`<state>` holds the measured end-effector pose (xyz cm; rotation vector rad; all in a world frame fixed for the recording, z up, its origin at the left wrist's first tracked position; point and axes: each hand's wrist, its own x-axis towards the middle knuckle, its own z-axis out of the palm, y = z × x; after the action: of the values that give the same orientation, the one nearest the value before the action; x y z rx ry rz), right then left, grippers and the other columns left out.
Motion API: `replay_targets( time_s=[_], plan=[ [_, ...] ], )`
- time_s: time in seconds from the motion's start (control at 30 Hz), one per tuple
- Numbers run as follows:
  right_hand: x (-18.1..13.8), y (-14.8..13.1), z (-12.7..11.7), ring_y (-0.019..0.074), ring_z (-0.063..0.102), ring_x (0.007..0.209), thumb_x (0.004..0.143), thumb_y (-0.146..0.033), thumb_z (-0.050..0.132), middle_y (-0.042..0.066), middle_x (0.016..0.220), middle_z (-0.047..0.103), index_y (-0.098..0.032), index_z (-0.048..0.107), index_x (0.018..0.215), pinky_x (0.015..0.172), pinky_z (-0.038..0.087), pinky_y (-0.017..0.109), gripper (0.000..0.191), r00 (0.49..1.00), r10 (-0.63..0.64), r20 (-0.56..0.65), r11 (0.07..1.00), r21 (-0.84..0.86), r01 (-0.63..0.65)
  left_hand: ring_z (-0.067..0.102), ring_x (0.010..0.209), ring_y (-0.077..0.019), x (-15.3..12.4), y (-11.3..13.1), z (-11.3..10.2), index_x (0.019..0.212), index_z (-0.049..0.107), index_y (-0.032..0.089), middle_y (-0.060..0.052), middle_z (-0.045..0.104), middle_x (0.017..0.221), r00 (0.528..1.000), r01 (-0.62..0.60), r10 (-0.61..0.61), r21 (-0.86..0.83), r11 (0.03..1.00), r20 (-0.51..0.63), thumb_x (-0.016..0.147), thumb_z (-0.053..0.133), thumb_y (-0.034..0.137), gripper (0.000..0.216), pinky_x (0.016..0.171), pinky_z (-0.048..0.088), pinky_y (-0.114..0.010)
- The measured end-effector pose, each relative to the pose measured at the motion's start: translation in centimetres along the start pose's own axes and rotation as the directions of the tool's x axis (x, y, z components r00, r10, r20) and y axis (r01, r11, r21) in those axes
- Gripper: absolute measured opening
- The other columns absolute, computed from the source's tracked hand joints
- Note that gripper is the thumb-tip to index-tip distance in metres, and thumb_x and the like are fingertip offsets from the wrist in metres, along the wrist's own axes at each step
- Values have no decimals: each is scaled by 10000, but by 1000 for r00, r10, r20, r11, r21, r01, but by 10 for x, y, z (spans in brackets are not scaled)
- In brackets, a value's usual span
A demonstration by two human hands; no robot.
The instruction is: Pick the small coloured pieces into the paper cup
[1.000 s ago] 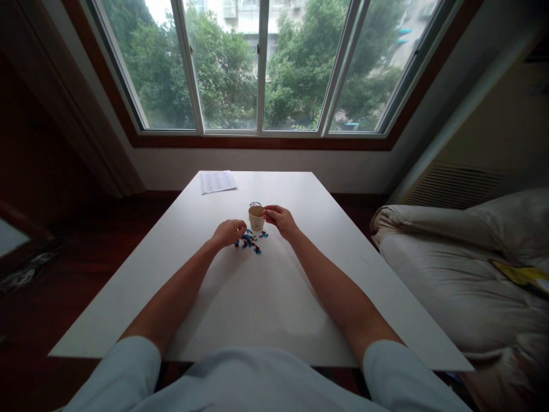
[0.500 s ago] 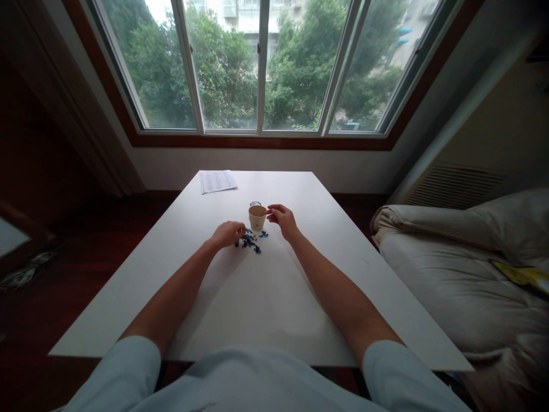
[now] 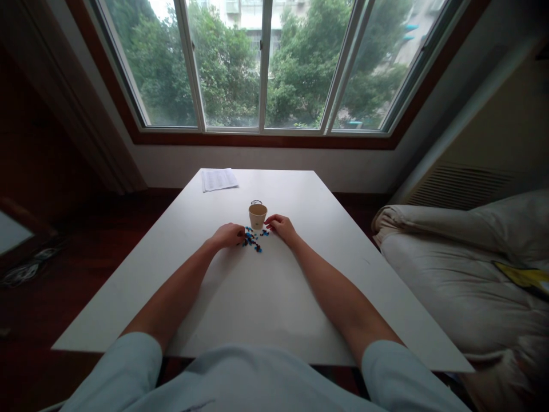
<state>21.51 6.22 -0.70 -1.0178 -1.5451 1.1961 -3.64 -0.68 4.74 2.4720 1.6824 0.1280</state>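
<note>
A paper cup [image 3: 258,218] stands upright on the white table. In front of it lies a loose pile of small blue and dark pieces [image 3: 249,238], too small to make out singly. My left hand [image 3: 229,234] rests at the left edge of this pile, its fingers curled together and closed; whatever they pinch is hidden. Close to the cup's right side is my right hand [image 3: 281,225], fingers partly stretched and a little apart, just above a few blue pieces [image 3: 265,233]. Nothing shows between its fingers.
Behind the cup is a small dark wire-like loop [image 3: 256,202]. Printed sheets [image 3: 219,179] lie at the far left corner of the table [image 3: 257,315]. A pale folded bedding or cushion [image 3: 454,269] is to the right, and a window rises beyond the table.
My right hand has come down from beside the cup's rim to the table near the blue pieces. My left hand stays at the pile, its fingers curled in slightly more.
</note>
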Motion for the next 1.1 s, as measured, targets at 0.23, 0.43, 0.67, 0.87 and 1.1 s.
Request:
replay_targets(
  time_s=[0.23, 0.43, 0.67, 0.87, 1.1],
  plan=[
    [-2, 0, 1, 142, 672, 738, 741, -223, 484, 43, 859, 737, -168, 697, 877, 635, 491, 223, 258, 999, -43, 15, 973, -225, 45, 623, 769, -180, -1, 1, -2, 894, 729, 241, -45, 727, 875, 1000, 19, -19, 10, 1000, -2, 859, 537, 389, 244, 638, 385, -255],
    [-11, -6, 9, 127, 627, 690, 787, -173, 491, 8, 788, 728, -189, 731, 919, 674, 478, 223, 275, 983, -172, 65, 849, -495, 182, 627, 769, -182, 0, -1, 1, 909, 728, 251, -40, 731, 892, 1000, -1, 1, 5, 1000, -17, 856, 549, 449, 271, 631, 385, -259],
    [-22, -19, 23, 175, 675, 911, 884, -212, 547, 25, 1095, 742, -269, 738, 1129, 840, 478, 248, 316, 938, -209, 278, 598, -722, 348, 639, 806, -190, 0, -1, 3, 941, 722, 261, -38, 735, 933, 1000, 0, 0, 17, 1000, -10, 839, 580, 447, 255, 648, 400, -256],
    [-24, -21, 23, 200, 666, 1062, 927, -273, 534, 5, 1209, 709, -332, 695, 1226, 914, 457, 258, 345, 929, -123, 349, 459, -810, 365, 635, 815, -178, -1, -2, 1, 959, 713, 271, -26, 733, 964, 1000, -20, 21, 25, 999, -22, 849, 569, 319, 189, 660, 405, -249],
    [-25, -24, 23, 212, 682, 993, 914, -302, 567, 19, 1135, 734, -334, 687, 1247, 870, 461, 268, 355, 938, -97, 332, 486, -807, 336, 621, 781, -163, -1, -2, -2, 965, 725, 276, -18, 730, 924, 999, -15, 14, -23, 1000, -47, 879, 558, 368, 209, 653, 399, -242]
  ],
)
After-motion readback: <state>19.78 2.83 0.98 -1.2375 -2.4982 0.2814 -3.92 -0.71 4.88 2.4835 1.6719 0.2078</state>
